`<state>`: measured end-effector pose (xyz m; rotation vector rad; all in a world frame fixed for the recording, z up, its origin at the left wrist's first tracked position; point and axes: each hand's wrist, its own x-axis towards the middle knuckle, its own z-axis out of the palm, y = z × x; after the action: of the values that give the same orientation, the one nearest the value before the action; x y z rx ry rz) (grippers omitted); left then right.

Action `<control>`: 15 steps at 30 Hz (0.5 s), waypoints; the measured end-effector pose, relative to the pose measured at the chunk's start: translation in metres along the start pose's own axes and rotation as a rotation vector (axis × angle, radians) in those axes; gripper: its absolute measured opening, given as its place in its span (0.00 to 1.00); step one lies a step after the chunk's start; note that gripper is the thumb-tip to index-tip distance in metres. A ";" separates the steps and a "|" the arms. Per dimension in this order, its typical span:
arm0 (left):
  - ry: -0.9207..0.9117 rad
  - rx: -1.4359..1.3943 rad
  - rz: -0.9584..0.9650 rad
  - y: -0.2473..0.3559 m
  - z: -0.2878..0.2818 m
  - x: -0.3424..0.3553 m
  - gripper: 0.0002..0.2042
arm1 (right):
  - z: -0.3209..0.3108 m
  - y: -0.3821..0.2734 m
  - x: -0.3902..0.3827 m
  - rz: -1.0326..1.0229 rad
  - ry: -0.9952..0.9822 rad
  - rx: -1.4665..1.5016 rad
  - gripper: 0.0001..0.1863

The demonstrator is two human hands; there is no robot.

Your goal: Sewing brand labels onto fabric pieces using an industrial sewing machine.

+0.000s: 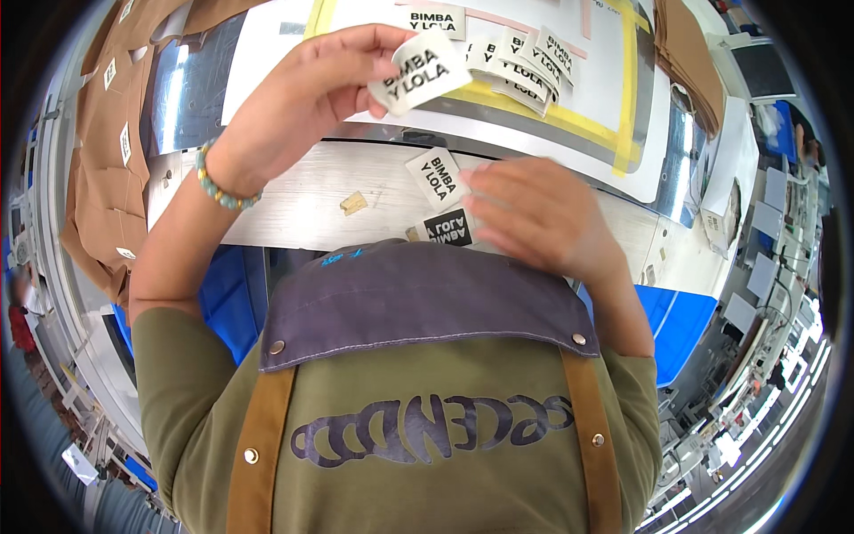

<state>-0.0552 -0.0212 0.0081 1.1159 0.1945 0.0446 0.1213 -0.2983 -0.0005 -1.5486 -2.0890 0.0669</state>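
My left hand (329, 80) is raised over the board, pinching a white square label (431, 71) with black print. My right hand (534, 214) is low at the right with fingers apart and slightly bent, its fingertips at another white label (431, 178) on the pale work surface; whether they touch it I cannot tell. Just below that lies a black label (445, 227) with white print, partly hidden by the apron's dark flap. Several overlapping white labels (543, 58) lie on the board (640, 107), which is marked with yellow tape, and one more is at its top.
Brown folded pieces (107, 187) with small white tags fill the left, more brown sheets (685, 53) the upper right. A pale table strip (302, 205) has a small tan scrap (353, 203). Blue bins (676, 329) sit below the table. A distant person (22, 311) is at far left.
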 end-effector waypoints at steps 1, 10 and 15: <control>0.022 -0.005 -0.032 -0.001 -0.002 0.004 0.19 | 0.003 -0.004 0.000 -0.015 -0.077 0.064 0.22; 0.084 0.047 -0.084 -0.016 -0.011 0.014 0.21 | 0.028 -0.015 -0.002 0.033 -0.223 0.011 0.26; 0.192 0.318 -0.147 -0.015 -0.007 0.009 0.19 | 0.032 -0.014 -0.013 -0.082 -0.131 -0.062 0.19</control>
<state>-0.0482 -0.0206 -0.0097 1.4120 0.4672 -0.0110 0.0978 -0.3060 -0.0277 -1.5294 -2.2742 0.0765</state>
